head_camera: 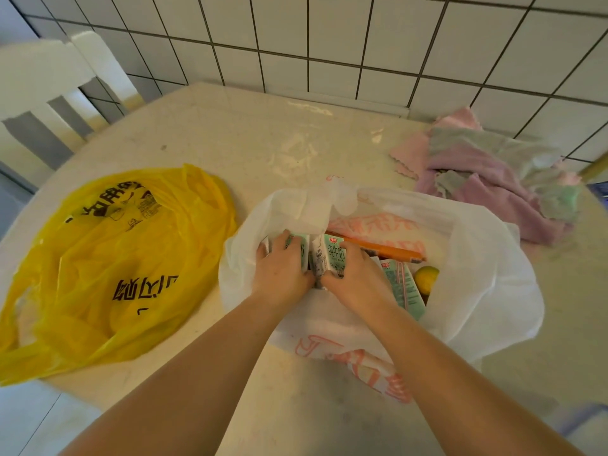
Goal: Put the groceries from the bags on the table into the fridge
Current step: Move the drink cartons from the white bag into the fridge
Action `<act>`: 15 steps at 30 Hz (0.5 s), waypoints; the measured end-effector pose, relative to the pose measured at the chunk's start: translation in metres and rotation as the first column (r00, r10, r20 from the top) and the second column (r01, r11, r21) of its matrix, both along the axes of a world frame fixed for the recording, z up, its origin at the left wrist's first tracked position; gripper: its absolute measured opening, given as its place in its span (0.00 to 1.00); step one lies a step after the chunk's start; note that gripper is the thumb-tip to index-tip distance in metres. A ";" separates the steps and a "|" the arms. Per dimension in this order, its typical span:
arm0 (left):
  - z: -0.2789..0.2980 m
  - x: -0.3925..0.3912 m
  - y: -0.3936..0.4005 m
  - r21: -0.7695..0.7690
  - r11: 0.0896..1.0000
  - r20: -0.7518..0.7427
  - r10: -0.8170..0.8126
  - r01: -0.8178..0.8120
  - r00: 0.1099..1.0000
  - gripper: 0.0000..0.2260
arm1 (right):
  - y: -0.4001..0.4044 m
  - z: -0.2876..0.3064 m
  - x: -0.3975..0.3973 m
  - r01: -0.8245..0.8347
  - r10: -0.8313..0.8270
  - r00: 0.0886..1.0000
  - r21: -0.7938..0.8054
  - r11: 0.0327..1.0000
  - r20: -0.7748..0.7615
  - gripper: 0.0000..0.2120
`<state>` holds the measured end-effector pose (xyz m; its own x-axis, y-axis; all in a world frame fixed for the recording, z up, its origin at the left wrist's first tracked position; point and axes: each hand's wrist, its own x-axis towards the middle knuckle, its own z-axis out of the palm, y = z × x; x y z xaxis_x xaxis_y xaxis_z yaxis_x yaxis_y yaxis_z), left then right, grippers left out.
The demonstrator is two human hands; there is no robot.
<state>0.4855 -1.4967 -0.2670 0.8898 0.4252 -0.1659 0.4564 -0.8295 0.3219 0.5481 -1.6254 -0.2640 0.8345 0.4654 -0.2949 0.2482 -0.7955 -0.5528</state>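
a white chair (49, 93) was seen at the upper left of the frame. a flattened yellow plastic bag (108, 268) lay at centre left on the beige table (230, 136). just right of it, inside the open white plastic bag (477, 274), one green-and-white milk carton (304, 250) was gripped by the left hand (279, 274) and another (330, 258) by the right hand (358, 281). a third carton (403, 287), a long orange packet (385, 248) and a lemon (426, 279) were seen further right. crumpled cloths (493, 179) lay at upper right.

the left hand (282, 270) covers most of one milk carton (301, 250). bag plastic hides the far end of the orange stick (378, 249). at upper left, the frame edge cuts off the white chair (49, 80); the yellow bag (112, 268) runs off the left edge.
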 end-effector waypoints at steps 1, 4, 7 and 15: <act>0.001 -0.002 0.002 -0.026 1.000 0.023 0.016 -0.016 1.000 0.30 | -0.001 -0.002 0.000 0.005 -0.005 1.000 0.010 1.000 0.002 0.29; 0.000 -0.005 0.005 -0.085 0.994 0.078 0.072 -0.065 0.994 0.31 | -0.002 -0.005 0.001 0.020 -0.019 1.000 0.048 0.999 -0.018 0.29; -0.003 -0.001 0.003 -0.073 0.990 0.066 0.122 -0.118 0.990 0.31 | -0.004 -0.005 0.004 0.061 -0.050 0.995 0.122 0.991 -0.092 0.30; 0.004 -0.011 0.002 -0.377 0.920 0.219 0.197 -0.103 0.956 0.34 | -0.023 0.004 0.010 0.308 -0.116 0.884 0.377 0.873 -0.453 0.31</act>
